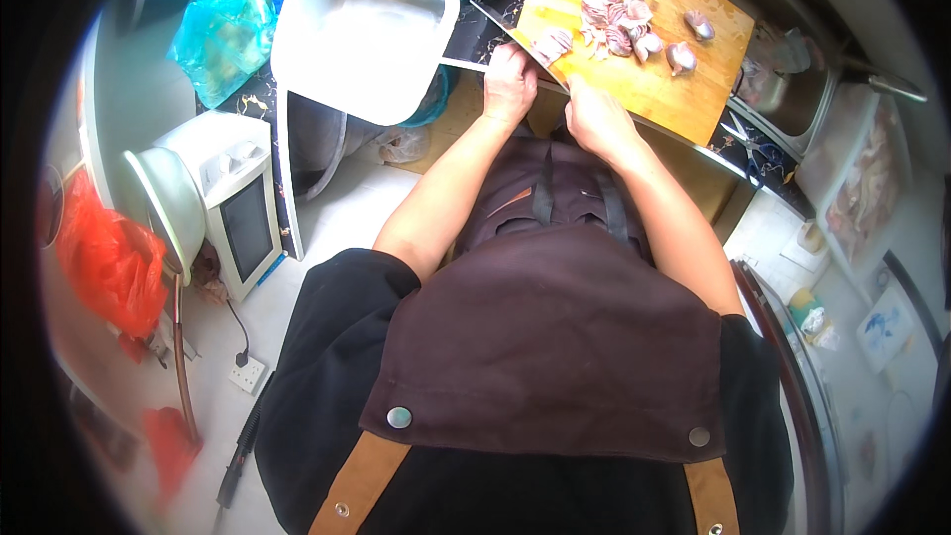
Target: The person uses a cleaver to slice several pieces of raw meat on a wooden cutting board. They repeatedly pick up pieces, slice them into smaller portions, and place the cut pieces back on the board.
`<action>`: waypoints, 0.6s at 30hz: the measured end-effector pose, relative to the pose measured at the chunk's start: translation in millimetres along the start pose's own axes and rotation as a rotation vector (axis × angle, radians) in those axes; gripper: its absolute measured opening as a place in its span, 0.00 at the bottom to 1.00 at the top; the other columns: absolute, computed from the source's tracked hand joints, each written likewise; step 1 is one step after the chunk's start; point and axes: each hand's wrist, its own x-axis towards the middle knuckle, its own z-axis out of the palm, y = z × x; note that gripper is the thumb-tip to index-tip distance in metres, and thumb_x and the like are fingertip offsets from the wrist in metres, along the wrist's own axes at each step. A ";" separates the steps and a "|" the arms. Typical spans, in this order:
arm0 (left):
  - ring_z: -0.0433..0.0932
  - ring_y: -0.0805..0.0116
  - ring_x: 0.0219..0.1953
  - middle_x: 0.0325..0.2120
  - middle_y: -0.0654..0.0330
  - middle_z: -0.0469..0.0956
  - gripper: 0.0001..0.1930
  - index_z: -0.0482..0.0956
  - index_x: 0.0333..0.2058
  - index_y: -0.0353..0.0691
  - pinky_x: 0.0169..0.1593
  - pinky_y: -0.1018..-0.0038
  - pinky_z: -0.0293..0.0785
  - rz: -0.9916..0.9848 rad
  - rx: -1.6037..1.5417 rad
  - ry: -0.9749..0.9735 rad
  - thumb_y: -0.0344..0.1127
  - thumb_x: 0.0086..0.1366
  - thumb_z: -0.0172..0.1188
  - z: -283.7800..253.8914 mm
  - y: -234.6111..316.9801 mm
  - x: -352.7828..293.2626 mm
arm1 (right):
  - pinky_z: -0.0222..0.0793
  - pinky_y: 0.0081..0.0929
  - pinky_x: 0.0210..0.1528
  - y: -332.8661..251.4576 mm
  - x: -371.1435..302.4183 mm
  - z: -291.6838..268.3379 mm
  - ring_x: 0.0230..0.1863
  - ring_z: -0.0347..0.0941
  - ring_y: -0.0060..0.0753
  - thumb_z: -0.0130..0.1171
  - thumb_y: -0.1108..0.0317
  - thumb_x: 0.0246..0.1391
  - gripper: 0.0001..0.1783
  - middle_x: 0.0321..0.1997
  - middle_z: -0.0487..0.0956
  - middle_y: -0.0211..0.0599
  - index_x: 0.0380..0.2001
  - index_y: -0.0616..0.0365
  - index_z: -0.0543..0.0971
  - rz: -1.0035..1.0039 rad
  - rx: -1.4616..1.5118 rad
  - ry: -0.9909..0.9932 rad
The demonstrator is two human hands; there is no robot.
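My right hand [598, 117] is closed round the handle of a knife [513, 38], whose blade points away and to the left across the near left corner of the wooden cutting board [654, 104]. Just left of it, my left hand [509, 84] has its fingers curled together by the blade and the board's edge. What those fingers hold, if anything, is hidden. A purple-white garlic piece [553, 42] lies on the board beside the blade. Farther along are a heap of purple garlic [619, 22] with papery skins and two separate pieces, one a garlic bulb [682, 58].
A white plastic basin [367, 40] stands left of the board, near teal plastic bags [223, 40]. At right are a metal sink [797, 89] and scissors [748, 147]. A white microwave [238, 198] and red bag [111, 263] are on the left.
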 end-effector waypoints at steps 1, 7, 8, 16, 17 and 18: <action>0.79 0.48 0.45 0.40 0.52 0.80 0.11 0.81 0.38 0.36 0.49 0.59 0.79 -0.008 0.003 -0.003 0.22 0.55 0.61 0.0 0.6 1.0 | 0.73 0.57 0.47 3.7 -2.5 0.6 0.43 0.78 0.71 0.50 0.74 0.59 0.12 0.36 0.80 0.69 0.44 0.68 0.74 -0.019 0.017 0.014; 0.81 0.51 0.44 0.38 0.54 0.82 0.05 0.82 0.37 0.38 0.49 0.62 0.78 -0.020 -0.070 0.046 0.25 0.61 0.66 -1.4 3.9 1.7 | 0.72 0.51 0.58 36.8 -39.0 -28.1 0.54 0.77 0.65 0.51 0.71 0.59 0.20 0.49 0.80 0.67 0.54 0.65 0.76 0.152 0.149 -0.172; 0.80 0.51 0.44 0.38 0.54 0.81 0.06 0.82 0.37 0.39 0.49 0.62 0.78 -0.027 -0.080 0.046 0.25 0.61 0.66 -0.8 3.9 1.3 | 0.73 0.50 0.57 46.5 -47.2 -32.5 0.53 0.78 0.64 0.52 0.70 0.59 0.19 0.48 0.81 0.65 0.53 0.64 0.76 0.157 0.185 -0.177; 0.81 0.51 0.42 0.36 0.54 0.81 0.07 0.82 0.37 0.39 0.47 0.62 0.78 -0.016 -0.099 0.020 0.24 0.60 0.66 -2.7 1.9 4.1 | 0.73 0.44 0.48 52.4 -91.9 -72.2 0.42 0.81 0.58 0.56 0.67 0.62 0.14 0.36 0.82 0.58 0.48 0.63 0.78 0.304 0.210 -0.232; 0.81 0.51 0.41 0.36 0.54 0.81 0.07 0.82 0.37 0.39 0.47 0.62 0.78 -0.058 -0.121 0.012 0.24 0.60 0.66 -4.3 3.6 4.3 | 0.73 0.45 0.47 41.8 -94.7 -80.6 0.42 0.81 0.60 0.56 0.67 0.62 0.14 0.36 0.82 0.58 0.48 0.63 0.78 0.316 0.213 -0.233; 0.81 0.51 0.41 0.36 0.54 0.81 0.06 0.82 0.37 0.40 0.47 0.62 0.78 -0.099 -0.144 0.004 0.24 0.60 0.66 -5.4 6.0 4.1 | 0.74 0.46 0.47 30.1 -96.4 -88.6 0.41 0.81 0.61 0.56 0.67 0.62 0.15 0.35 0.82 0.58 0.48 0.63 0.78 0.328 0.216 -0.235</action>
